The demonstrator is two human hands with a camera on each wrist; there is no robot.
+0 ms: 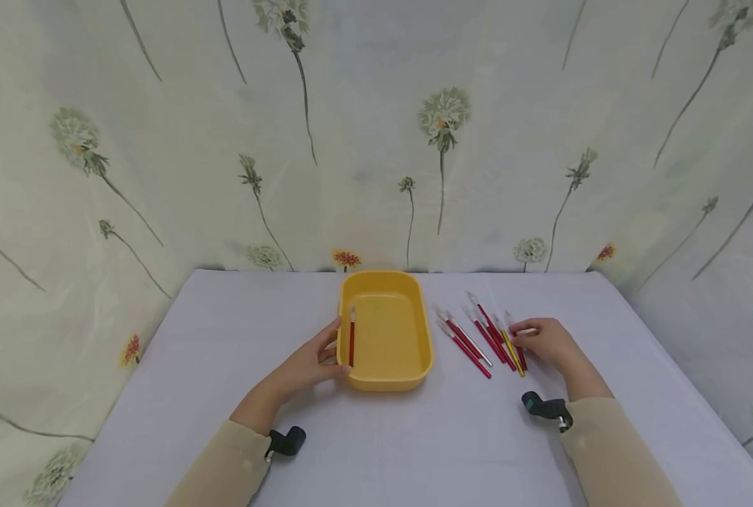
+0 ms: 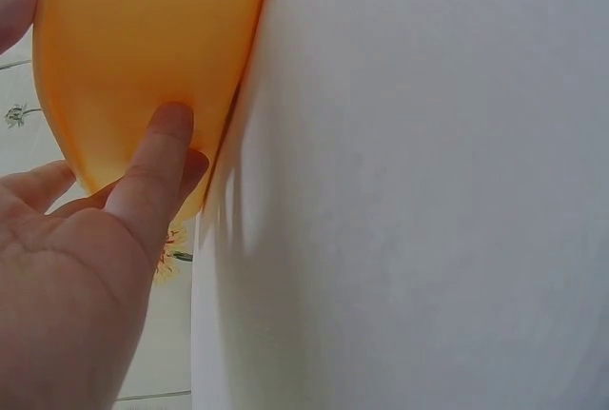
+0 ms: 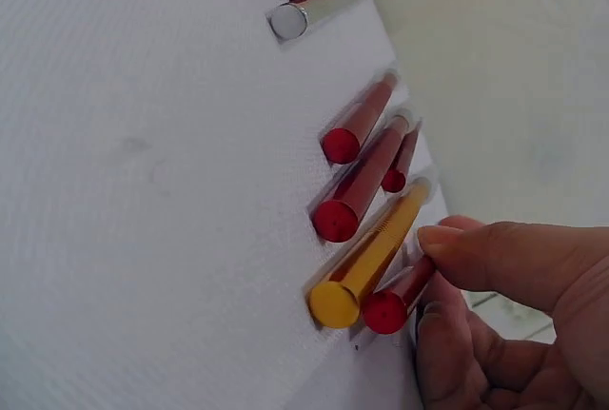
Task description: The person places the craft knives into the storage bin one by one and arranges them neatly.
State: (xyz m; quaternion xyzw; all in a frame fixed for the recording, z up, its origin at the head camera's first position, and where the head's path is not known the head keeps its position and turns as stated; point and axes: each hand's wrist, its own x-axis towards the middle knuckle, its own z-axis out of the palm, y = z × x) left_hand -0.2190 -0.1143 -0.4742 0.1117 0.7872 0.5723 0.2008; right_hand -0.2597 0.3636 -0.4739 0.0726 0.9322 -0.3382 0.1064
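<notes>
A: Left hand?
B: On the tray's left side. Left hand (image 1: pixel 313 364), thumb over the rim, fingers against the outer wall of the yellow tray (image 1: pixel 386 385). Holding it.

A: Right?
B: Right hand (image 1: pixel 544 342) is pinching one red brush (image 3: pixel 402 294) between thumb and fingers, at the right end of the loose bunch. The rest of that hand's fingers are bent in underneath. Can't tell if the brush is off the table (image 1: pixel 383 451).

A: What's next to it?
B: Yellow brush (image 1: pixel 512 353), just to the left, lying on the table. More red brushes (image 1: pixel 470 355) further left, and a silver brush (image 3: pixel 295 18) among them. They slant, pale tips away from the person, some overlapping. Exact count unclear.

A: Tray position, contents?
B: Middle of the table, near the far edge, between the hands, left of the bunch. One brush inside (image 1: pixel 352 341), red handle, pale tip pointing away, lying along the left wall.

A: Anything else?
B: White cover on the table, flowered cloth (image 1: pixel 364 141) behind. Beige sleeves (image 1: pixel 224 465), black device (image 1: pixel 288 441) on the left wrist, another (image 1: pixel 544 406) on the right.
</notes>
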